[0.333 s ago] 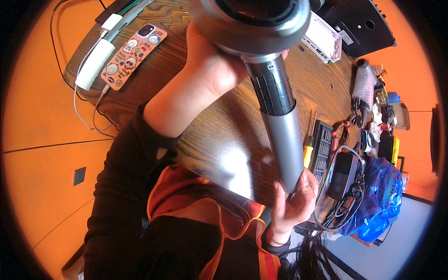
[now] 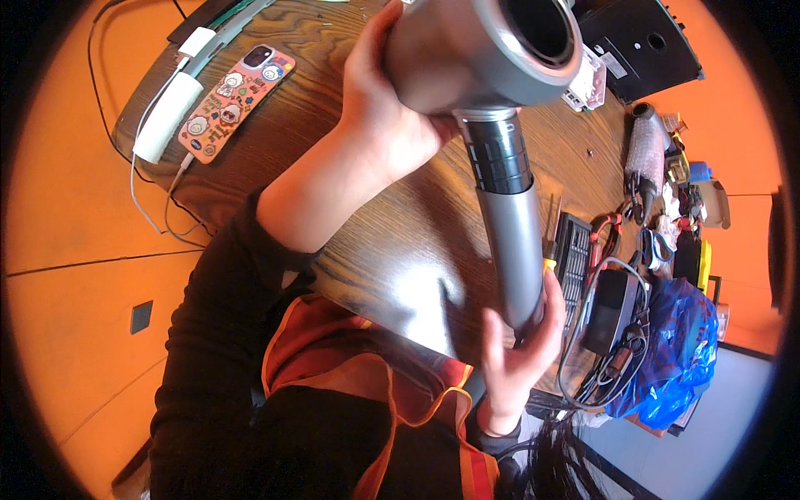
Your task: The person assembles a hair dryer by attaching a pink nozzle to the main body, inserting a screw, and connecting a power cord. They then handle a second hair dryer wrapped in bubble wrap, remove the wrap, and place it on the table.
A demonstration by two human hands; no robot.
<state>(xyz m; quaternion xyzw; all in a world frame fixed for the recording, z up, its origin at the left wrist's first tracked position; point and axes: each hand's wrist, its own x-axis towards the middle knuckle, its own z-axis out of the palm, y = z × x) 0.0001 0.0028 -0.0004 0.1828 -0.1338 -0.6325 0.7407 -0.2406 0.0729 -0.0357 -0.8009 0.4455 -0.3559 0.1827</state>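
A grey hair dryer [image 2: 454,62] is held up above the wooden table, its round opening turned toward the upper right. My left hand [image 2: 383,112] is wrapped round the left side of its head, with the fingertips hidden behind it. Below the head, a black ribbed inner core [image 2: 497,154] shows between the head and the grey handle sleeve [image 2: 510,242]. At the sleeve's lower end is my right hand [image 2: 521,354], its thumb on one side and its fingers on the other. The palm side of that grip is partly hidden.
A phone in a pink patterned case [image 2: 236,100] lies at the left, beside a white cylinder [image 2: 168,117]. To the right are a black bit case [image 2: 575,250], an adapter with cable [image 2: 611,312], a blue plastic bag [image 2: 679,350] and a bubble-wrapped hair dryer [image 2: 646,154].
The dryer's head has tilted and turned, so its opening now faces more to the right. Less of the black core shows above the sleeve. My right hand's fingers have shifted up round the sleeve end.
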